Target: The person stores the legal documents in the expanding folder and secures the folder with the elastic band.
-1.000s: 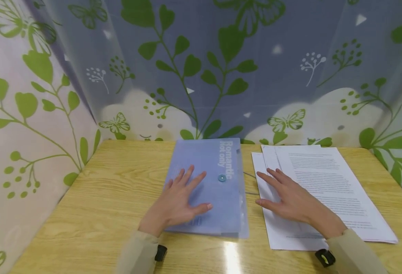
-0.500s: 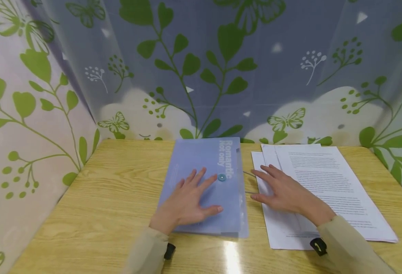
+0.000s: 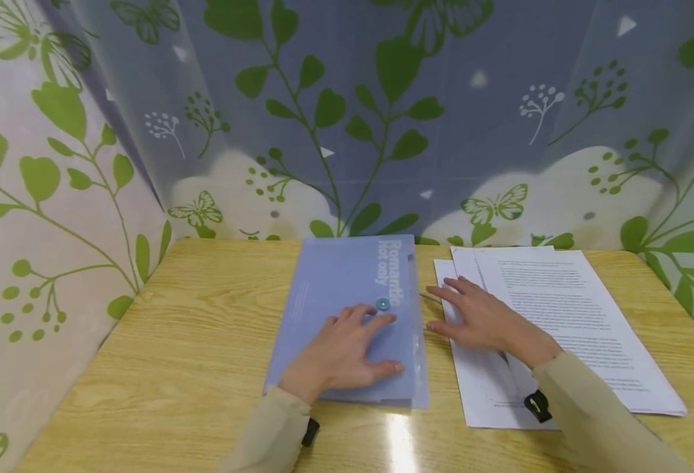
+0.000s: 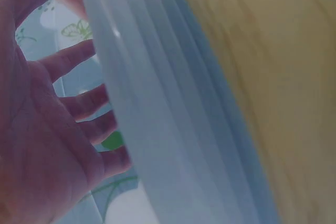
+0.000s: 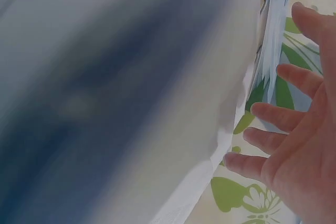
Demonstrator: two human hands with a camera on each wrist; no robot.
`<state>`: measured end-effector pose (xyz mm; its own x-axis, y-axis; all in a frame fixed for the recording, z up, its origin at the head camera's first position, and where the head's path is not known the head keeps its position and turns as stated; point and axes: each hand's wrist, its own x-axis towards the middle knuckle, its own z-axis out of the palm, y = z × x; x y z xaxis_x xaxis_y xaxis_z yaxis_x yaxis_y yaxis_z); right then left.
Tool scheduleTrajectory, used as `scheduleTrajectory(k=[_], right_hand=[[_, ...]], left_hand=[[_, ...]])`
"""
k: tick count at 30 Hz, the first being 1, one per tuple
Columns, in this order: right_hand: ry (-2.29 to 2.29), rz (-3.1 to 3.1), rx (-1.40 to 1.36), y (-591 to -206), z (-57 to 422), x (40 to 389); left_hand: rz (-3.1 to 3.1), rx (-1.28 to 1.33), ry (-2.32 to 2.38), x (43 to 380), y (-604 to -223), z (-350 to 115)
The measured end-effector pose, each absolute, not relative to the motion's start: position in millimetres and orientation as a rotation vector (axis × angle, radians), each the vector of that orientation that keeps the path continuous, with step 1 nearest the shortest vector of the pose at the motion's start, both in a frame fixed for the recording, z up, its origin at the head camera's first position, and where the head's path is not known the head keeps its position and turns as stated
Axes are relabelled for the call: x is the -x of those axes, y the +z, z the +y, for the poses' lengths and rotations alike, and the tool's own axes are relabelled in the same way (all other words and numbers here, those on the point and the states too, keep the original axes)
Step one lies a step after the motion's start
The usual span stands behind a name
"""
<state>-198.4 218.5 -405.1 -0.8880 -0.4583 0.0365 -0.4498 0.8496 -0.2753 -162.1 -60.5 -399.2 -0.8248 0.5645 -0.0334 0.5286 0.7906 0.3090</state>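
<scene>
A blue translucent file folder [image 3: 335, 282] with white lettering and a round button [image 3: 383, 304] lies on the table. My left hand [image 3: 347, 355] is over its lower part, fingers spread and slightly bent, fingertips close to the button. In the left wrist view the folder's layered edge [image 4: 173, 98] stands beside the fingers of the left hand [image 4: 52, 124]. My right hand [image 3: 482, 318] is over the left side of a stack of printed papers [image 3: 565, 309], fingers extended towards the folder. Near its fingertips a thin grey string [image 3: 431, 299] comes out from the folder's right edge. Neither hand holds anything.
The wooden table [image 3: 193, 315] carries the folder in the middle and the papers at the right. A patterned cloth [image 3: 500, 131] hangs behind it and along both sides.
The left hand has moved right over the folder, its fingers bending a little nearer the button. The right hand has moved left towards the string. Folder and papers stay in place.
</scene>
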Motion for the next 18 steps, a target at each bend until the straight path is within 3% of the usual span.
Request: scheduleTrajectory(k=[18], right_hand=[[-0.342,2.949,0.741,-412,209,204]], left_hand=[[2.779,-0.889,0.310,159,-400,-41]])
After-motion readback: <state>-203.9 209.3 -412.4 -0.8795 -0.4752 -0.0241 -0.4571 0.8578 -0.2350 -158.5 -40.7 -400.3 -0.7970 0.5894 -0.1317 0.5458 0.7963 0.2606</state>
